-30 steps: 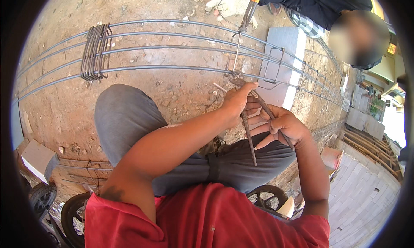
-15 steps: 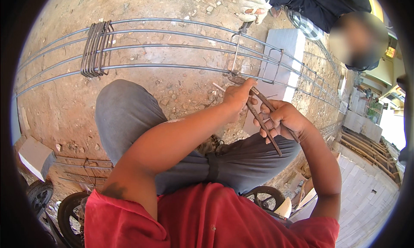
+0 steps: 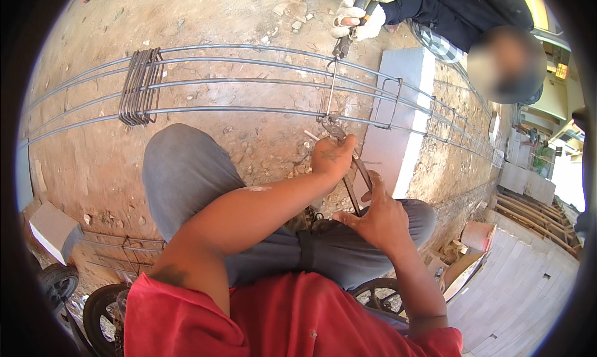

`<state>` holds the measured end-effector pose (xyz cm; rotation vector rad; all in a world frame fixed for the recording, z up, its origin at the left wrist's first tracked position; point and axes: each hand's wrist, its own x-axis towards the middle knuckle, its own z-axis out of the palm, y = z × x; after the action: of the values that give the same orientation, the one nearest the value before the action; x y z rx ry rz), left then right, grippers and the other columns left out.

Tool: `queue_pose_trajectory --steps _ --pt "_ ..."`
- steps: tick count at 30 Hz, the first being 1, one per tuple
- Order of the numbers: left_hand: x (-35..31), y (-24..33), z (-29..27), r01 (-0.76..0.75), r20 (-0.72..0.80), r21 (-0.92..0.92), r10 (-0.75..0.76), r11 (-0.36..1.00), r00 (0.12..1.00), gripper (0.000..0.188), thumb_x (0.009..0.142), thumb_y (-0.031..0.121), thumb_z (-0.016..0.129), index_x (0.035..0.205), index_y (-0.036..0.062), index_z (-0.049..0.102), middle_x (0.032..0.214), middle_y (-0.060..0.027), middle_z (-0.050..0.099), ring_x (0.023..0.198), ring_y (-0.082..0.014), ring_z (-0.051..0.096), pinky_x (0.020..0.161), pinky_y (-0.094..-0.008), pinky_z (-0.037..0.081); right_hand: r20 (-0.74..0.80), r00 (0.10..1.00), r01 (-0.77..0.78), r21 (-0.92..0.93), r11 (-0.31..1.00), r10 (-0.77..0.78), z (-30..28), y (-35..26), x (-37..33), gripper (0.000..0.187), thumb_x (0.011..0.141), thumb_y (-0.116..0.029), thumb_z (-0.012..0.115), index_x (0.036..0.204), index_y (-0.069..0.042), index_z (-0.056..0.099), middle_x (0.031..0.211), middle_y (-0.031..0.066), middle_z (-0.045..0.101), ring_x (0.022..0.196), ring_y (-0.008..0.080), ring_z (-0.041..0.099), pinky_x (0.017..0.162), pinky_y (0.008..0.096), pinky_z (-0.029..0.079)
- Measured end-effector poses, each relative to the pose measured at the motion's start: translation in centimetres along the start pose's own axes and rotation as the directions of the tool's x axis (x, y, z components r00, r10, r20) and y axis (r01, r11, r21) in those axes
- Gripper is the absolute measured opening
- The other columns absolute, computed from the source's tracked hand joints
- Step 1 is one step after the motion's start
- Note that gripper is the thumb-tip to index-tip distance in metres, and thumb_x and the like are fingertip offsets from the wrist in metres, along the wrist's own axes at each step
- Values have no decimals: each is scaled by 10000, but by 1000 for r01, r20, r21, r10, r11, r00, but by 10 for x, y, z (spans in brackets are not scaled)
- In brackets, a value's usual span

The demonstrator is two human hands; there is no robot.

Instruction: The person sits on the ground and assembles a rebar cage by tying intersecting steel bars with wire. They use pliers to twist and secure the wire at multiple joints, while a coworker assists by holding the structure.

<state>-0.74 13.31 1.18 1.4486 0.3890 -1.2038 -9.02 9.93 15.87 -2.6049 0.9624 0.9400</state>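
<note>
Four steel bars [image 3: 230,80] are running over dirt [image 3: 261,133], carrying bundled stirrups [image 3: 138,86]. Dark pincers [image 3: 362,169] are lying head-first at the nearest bar [image 3: 230,109]; the right hand [image 3: 380,217] is standing wide about their handles, the left hand [image 3: 334,157] is gripping them near the head. A thin white stick [image 3: 311,135] is poking out beside it.

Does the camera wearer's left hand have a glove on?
No, the left hand gripping the dark pincers is bare, its skin plainly showing.

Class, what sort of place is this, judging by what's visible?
Probably a construction site: a long steel rebar cage, a bunch of stirrups on its bars, and bare, stony dirt ground.
</note>
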Motion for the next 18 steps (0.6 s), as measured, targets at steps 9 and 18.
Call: queue_pose_trajectory --steps 9,18 --pt "-6 -10 4 29 91 -233 -8 972 996 328 791 351 696 729 29 686 642 -63 602 596 -186 536 580 -371 410 240 970 -56 370 927 -37 18 31 12 882 723 -154 699 1459 73 269 911 197 646 840 378 658 783 427 515" --pt "-3 -12 22 2 120 -100 10 995 993 515 850 427 690 989 -58 585 834 -172 646 727 -239 673 569 -354 563 -319 944 24 -171 985 -78 23 47 19 624 715 -12 589 1334 -92 595 920 175 652 826 403 663 739 479 545"
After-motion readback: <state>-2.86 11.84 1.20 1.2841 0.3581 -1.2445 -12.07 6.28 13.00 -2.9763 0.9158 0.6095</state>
